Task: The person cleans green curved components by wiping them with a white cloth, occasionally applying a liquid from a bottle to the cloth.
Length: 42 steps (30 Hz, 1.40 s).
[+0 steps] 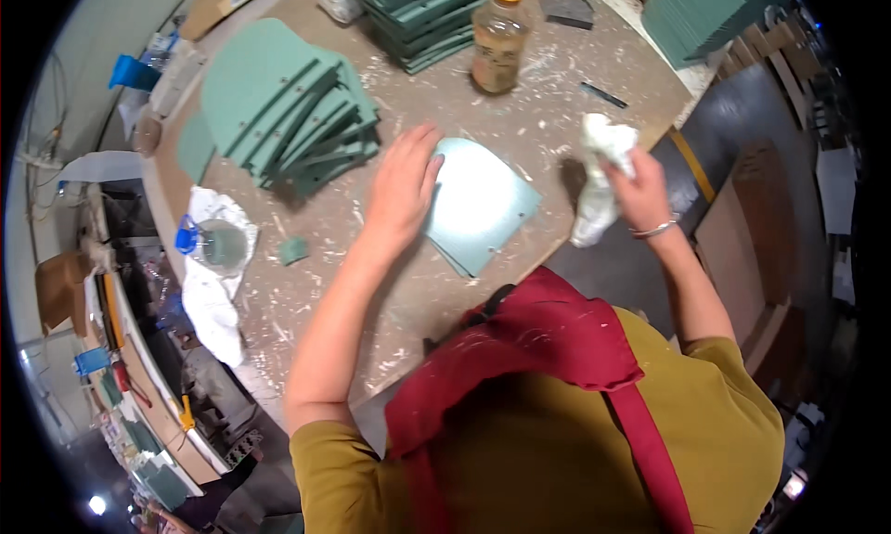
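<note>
Dusty workbench point(306, 302); left hand point(401, 189) half-covers panel point(483, 205).

Pale blue-green panel point(483, 205) under the left hand point(401, 186); white rag point(599, 177) in the right hand point(639, 189), whose wrist bears a silver bangle point(655, 228). Brown table point(408, 283) flecked with white specks carries darker green stacked panels point(288, 112), an amber bottle point(499, 47) with an orange cap, and a white cloth point(212, 293). Mustard-yellow shirt point(557, 450) under a dark red apron point(520, 348) with white smears.
</note>
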Each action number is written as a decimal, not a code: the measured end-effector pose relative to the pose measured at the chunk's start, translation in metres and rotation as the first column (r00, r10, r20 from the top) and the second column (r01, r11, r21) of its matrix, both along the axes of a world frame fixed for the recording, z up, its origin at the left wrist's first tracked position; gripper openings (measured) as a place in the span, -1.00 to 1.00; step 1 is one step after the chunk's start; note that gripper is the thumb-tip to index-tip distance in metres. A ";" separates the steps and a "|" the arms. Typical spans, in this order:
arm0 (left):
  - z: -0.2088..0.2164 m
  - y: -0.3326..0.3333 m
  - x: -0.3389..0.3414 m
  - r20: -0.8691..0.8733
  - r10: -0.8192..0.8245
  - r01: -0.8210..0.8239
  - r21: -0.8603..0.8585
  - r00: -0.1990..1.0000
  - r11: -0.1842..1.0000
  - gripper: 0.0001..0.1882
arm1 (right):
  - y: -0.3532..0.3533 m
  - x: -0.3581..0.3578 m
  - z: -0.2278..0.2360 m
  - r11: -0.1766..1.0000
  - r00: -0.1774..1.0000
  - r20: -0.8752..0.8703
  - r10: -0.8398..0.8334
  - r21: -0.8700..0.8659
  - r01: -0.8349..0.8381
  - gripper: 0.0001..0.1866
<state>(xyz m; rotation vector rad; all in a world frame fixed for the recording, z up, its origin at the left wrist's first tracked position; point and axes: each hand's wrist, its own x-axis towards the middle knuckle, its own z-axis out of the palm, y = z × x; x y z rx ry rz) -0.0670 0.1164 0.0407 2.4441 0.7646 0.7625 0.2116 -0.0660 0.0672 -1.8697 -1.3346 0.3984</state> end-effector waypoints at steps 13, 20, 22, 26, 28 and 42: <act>-0.053 -0.029 0.031 -0.337 0.172 -0.122 0.164 0.926 0.979 -0.52 | 0.033 -0.084 -0.061 0.868 0.796 0.350 0.495 -0.237 -0.436 -0.88; -0.053 -0.033 0.037 -0.325 0.238 -0.194 0.161 0.915 0.968 -0.54 | 0.018 -0.080 -0.064 0.910 0.847 0.332 0.414 -0.182 -0.373 -0.83; -0.055 -0.031 0.041 -0.309 0.280 -0.231 0.185 0.909 0.955 -0.55 | 0.022 -0.077 -0.063 0.954 0.899 0.328 0.290 -0.021 -0.300 -0.81; -0.058 -0.031 0.043 -0.314 0.264 -0.217 0.176 0.912 0.960 -0.55 | -0.010 -0.128 -0.062 0.885 0.841 0.298 0.452 -0.027 -0.465 -0.83; -0.059 -0.033 0.041 -0.301 0.255 -0.209 0.175 0.919 0.962 -0.55 | -0.007 -0.113 -0.066 0.925 0.875 0.300 0.380 -0.125 -0.359 -0.84; -0.063 -0.037 0.045 -0.297 0.285 -0.244 0.167 0.911 0.955 -0.54 | -0.009 -0.091 -0.085 0.999 0.992 0.123 0.007 -0.036 -0.003 -0.75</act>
